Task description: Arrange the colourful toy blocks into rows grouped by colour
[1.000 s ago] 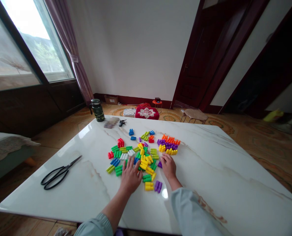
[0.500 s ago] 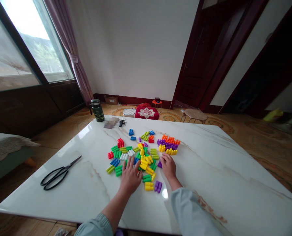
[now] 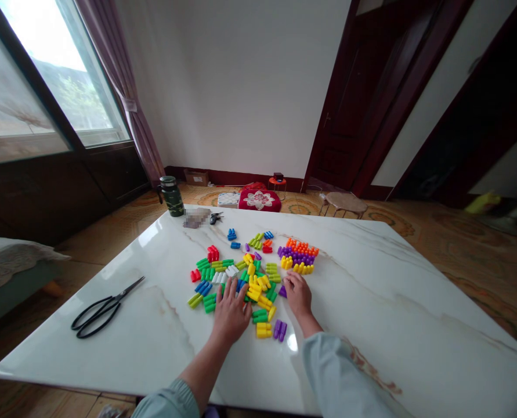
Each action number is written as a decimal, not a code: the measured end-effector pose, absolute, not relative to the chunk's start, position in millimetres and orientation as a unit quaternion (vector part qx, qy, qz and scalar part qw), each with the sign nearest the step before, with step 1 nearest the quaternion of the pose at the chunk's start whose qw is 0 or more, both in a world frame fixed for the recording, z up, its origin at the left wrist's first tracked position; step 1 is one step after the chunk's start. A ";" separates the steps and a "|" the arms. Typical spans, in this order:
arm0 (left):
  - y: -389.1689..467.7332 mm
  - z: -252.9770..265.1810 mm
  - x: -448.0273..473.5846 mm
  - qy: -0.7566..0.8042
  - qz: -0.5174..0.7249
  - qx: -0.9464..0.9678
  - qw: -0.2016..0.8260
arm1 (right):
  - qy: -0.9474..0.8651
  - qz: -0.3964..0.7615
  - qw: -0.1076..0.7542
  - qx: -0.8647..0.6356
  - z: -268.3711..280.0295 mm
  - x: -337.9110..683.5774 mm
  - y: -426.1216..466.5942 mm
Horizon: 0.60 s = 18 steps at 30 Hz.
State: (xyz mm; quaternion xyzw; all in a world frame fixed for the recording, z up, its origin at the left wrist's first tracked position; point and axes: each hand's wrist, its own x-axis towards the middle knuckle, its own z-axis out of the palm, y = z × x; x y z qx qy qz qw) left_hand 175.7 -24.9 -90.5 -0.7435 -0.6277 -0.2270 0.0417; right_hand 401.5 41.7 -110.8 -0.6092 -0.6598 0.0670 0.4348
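A loose pile of colourful plastic toy building blocks (image 3: 260, 283) with rounded pegs lies mid-table, in yellow, green, white, blue and red. My left hand (image 3: 231, 310) rests on the pile's near left side, fingers spread, touching blocks beneath. To the pile's right, my right hand (image 3: 299, 296) is closed, fingertips curled together; whatever they hold is hidden. A purple block (image 3: 283, 291) shows partly beside its fingers. Just beyond stand rows of upright blocks: orange (image 3: 302, 248), purple (image 3: 296, 256) and yellow (image 3: 303, 269). Nearer me lie a yellow block (image 3: 264, 330) and a purple block (image 3: 279, 330).
Long-handled black scissors (image 3: 105, 307) lie on the left of the white marble-patterned table (image 3: 384, 302). At the far left corner stand a camouflage bottle (image 3: 172, 197) and a small dark keys-like bunch (image 3: 216, 217). Blue blocks (image 3: 232, 234) lie behind the pile. A stool (image 3: 344, 201) stands beyond.
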 end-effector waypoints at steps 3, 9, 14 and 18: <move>-24.9 -90.3 175.7 -0.628 -0.226 -0.743 0.040 | -0.659 0.067 0.437 -0.608 -110.7 401.4 41.7; -24.5 -90.6 175.8 -0.629 -0.226 -0.743 0.039 | -0.659 0.068 0.440 -0.607 -110.0 401.3 41.3; -25.0 -89.9 175.9 -0.629 -0.227 -0.742 0.039 | -0.660 0.069 0.436 -0.608 -109.4 401.0 41.0; -24.7 -90.7 175.8 -0.628 -0.229 -0.742 0.042 | -0.659 0.065 0.434 -0.611 -109.0 400.5 40.8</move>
